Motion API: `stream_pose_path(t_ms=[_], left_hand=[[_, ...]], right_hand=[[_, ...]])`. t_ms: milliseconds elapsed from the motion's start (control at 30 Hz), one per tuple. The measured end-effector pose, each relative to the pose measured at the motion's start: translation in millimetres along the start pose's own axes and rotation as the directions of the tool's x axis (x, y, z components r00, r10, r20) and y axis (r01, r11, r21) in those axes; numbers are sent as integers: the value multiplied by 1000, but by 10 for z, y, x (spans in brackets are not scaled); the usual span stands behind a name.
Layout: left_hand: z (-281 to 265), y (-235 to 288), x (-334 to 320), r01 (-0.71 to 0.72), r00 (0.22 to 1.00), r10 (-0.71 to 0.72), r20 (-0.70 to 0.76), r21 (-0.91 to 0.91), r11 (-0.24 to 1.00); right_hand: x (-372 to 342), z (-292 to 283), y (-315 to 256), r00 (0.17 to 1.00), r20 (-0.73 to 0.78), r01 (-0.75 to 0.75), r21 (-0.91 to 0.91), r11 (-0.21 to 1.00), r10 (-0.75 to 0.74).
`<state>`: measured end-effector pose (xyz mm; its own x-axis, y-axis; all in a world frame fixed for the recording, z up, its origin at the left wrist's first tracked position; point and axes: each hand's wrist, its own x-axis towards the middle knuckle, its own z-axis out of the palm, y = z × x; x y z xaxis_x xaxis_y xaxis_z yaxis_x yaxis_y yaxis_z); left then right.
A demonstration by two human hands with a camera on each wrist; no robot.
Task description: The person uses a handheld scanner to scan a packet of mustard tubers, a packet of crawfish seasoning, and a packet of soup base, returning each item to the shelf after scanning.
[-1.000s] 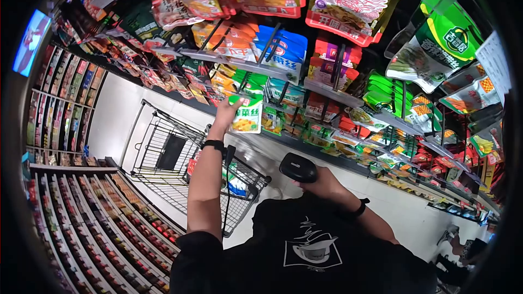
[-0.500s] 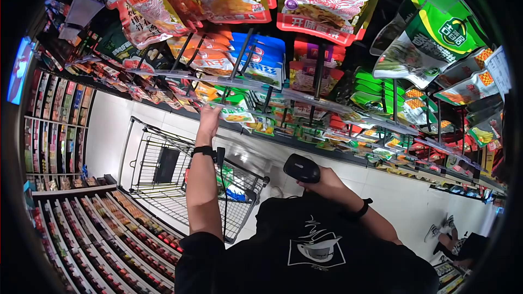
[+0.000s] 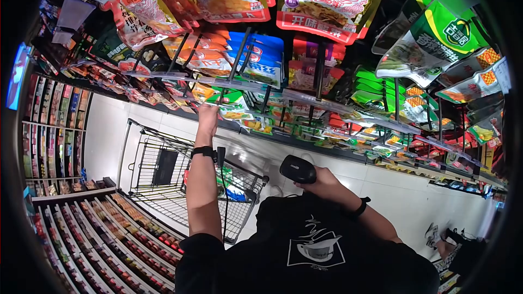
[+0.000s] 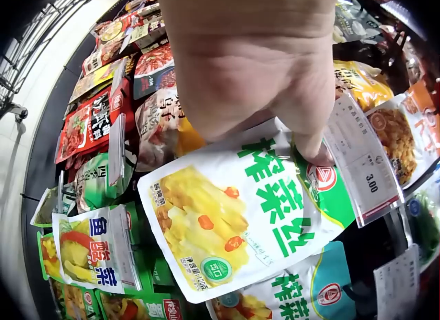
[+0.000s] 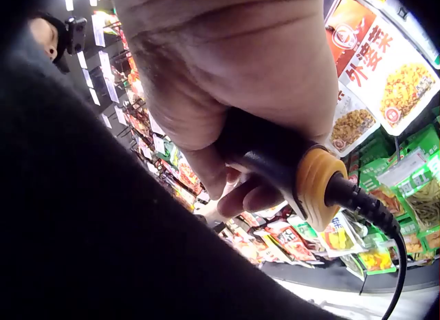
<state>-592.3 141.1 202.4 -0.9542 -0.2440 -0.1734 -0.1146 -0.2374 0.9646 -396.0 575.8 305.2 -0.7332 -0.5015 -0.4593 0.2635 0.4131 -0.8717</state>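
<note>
My left hand (image 3: 207, 120) reaches up to the hanging pouches on the shelf rack. In the left wrist view it grips a white and green pouch of pickled vegetable shreds (image 4: 240, 210), the thumb on its green top and the other fingers hidden behind it. A price tag reading 3.00 (image 4: 368, 168) sits right beside the thumb. A similar teal-cornered pouch (image 4: 295, 292) hangs just below. Close before the chest, my right hand (image 3: 329, 182) holds a black barcode scanner (image 3: 298, 169) by its handle, which ends in a yellow collar (image 5: 320, 186) with a cable.
A wire shopping cart (image 3: 155, 196) with a few packages stands at the left below the left arm. Large red pouches (image 3: 327, 8) hang at the top, near the head. Jar shelves (image 3: 103, 234) line the lower left. Another person (image 3: 457, 245) is at the lower right.
My left hand has moved from in front of the rack, where it held the pouch out, leftward and in among the hanging pouches. The right hand with the scanner has hardly moved.
</note>
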Motion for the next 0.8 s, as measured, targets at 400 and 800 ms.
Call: stream_pose_path(t_ms=[400, 800], left_hand=[[-115, -154, 47, 23, 1000, -22, -10, 25, 999], [57, -105, 0, -40, 999, 40, -21, -8, 999]], right_hand=[[2, -20, -24, 1000, -9, 10, 11, 1000, -10], [-55, -34, -3, 999, -21, 34, 22, 999, -34]])
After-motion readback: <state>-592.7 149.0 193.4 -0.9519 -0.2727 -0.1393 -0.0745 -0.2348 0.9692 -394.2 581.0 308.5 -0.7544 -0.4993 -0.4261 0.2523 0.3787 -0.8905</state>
